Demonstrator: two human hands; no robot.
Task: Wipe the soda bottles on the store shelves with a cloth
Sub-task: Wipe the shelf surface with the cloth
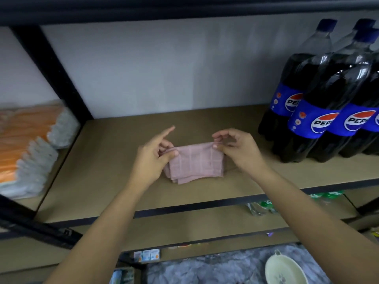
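Cloth: my left hand (152, 158) and right hand (235, 149) each pinch a top corner of the folded pink cloth (194, 163), holding it over the shelf (114, 160).
Shelf: brown board, black metal frame, pale wall behind.
Bottles: cola bottles (320, 103) stand at the right.
Left bay: orange packets (26, 140).
Below: lower shelves, a bowl (285, 270).

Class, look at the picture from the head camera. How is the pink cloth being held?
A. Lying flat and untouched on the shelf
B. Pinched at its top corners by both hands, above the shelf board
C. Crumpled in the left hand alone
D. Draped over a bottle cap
B: the left hand and the right hand each pinch a top corner of the folded pink cloth, which hangs over the shelf board, left of the soda bottles.
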